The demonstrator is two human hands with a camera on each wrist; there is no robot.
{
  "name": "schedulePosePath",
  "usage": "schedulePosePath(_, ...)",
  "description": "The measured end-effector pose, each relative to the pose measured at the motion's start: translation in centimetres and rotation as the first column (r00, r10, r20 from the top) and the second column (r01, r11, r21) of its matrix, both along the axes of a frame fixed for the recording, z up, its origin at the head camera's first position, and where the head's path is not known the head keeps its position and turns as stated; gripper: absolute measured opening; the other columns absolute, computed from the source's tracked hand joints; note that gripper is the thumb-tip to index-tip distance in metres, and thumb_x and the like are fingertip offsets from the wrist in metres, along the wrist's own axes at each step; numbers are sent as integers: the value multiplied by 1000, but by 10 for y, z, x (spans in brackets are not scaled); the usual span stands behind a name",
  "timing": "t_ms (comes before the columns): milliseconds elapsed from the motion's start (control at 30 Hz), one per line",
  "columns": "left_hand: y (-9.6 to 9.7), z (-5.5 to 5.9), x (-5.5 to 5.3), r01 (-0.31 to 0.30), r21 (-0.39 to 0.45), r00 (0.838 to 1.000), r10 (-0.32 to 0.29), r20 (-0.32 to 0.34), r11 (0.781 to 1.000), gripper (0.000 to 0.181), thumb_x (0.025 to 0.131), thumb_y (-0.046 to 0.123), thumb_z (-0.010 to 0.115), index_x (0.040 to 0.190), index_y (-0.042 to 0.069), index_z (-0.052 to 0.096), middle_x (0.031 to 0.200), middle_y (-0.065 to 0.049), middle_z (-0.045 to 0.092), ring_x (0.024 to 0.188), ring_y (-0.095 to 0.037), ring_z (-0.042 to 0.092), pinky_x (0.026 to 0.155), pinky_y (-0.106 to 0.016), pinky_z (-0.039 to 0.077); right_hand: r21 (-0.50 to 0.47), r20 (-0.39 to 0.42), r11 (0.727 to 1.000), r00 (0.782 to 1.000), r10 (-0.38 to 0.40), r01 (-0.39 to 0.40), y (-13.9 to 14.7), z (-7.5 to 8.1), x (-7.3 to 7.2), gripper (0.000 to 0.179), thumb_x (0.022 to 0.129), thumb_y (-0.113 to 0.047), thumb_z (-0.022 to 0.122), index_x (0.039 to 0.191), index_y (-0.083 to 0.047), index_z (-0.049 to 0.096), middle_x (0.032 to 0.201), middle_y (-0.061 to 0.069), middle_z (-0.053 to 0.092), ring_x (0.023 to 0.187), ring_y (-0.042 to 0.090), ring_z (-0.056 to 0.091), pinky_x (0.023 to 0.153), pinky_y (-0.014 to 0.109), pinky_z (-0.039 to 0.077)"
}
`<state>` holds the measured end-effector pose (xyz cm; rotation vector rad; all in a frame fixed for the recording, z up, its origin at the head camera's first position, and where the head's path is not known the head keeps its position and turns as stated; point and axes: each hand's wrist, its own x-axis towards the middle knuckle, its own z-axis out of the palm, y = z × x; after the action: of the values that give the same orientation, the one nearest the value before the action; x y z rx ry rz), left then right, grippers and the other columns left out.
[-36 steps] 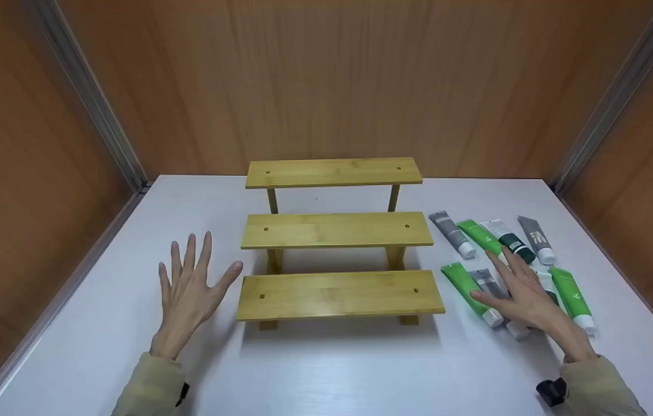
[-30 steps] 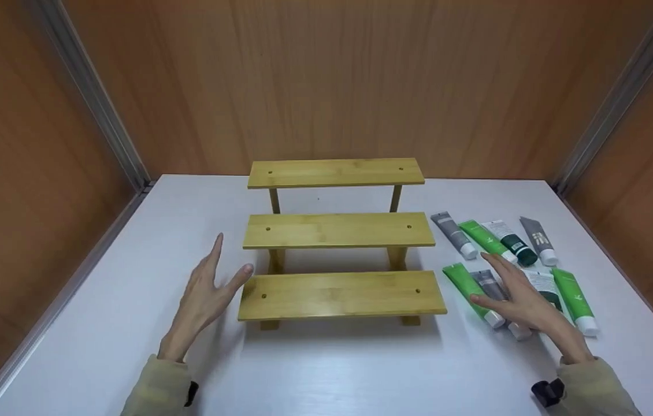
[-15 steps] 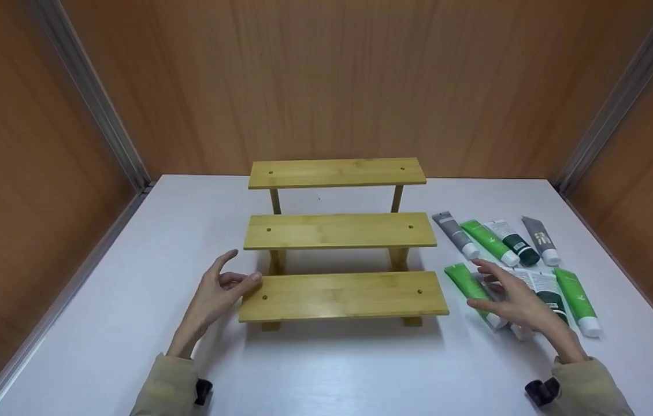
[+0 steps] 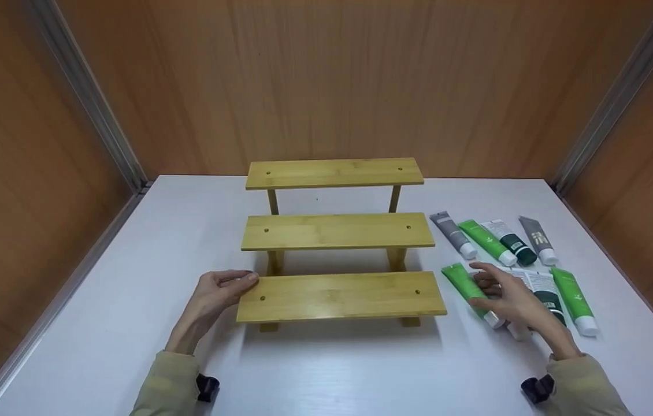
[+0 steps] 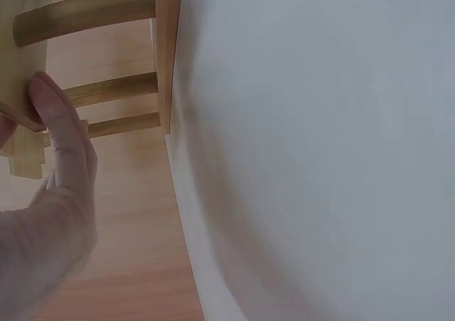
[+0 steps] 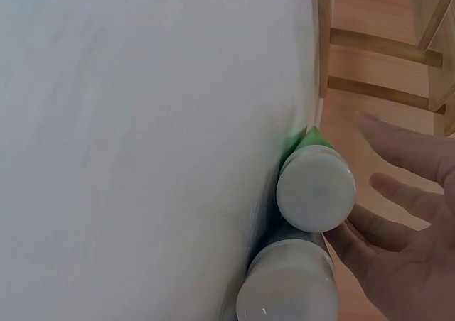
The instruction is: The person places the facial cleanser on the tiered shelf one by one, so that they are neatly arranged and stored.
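A three-step bamboo display stand (image 4: 338, 296) stands at the middle of the table. My left hand (image 4: 210, 300) pinches the left end of its lowest step, thumb on top. In the left wrist view the fingers (image 5: 51, 101) lie against the board's underside. My right hand (image 4: 511, 297) hangs with loosely bent fingers over the near row of tubes, holding nothing. Closest to it is a green tube (image 4: 463, 282) with a white cap. A grey tube beside it is mostly hidden by that hand. In the right wrist view, fingertips are right at a white cap (image 6: 316, 187).
Around the right hand lie more tubes: a grey one (image 4: 452, 234), a green one (image 4: 483, 240), a white and dark green one (image 4: 508, 240), another grey one (image 4: 537, 238) and a green one (image 4: 574, 297). Wooden walls (image 4: 326, 81) enclose the white table (image 4: 326, 375).
My left hand has moved right from beside the stand and taken hold of the lowest step's left end. The right hand's fingers have bent and come slightly left over the tubes.
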<state>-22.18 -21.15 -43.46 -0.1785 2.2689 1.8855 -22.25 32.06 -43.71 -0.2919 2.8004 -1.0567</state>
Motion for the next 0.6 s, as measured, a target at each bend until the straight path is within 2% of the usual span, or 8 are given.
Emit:
schedulePosePath(267,-3,-2,-7,8,73,997,-13,71,997,54,91,27,77,126,-10,62,106,-3,74,95,-11,71,86,-26,58,48,-10,998,1000,-30,30,-4,-1,-4,64,90,-10,74,146,-1,44,128,26,62,115,40,62,99,56,51)
schedulePosePath(600,-11,0,-10,112,123,989,-123,87,986,49,92,27,76,120,-11,64,99,-1,75,91,-12,73,81,-25,60,114,2,993,1000,-31,31,-9,-2,-7,64,87,-14,78,142,3,49,121,24,66,109,36,65,94,55,53)
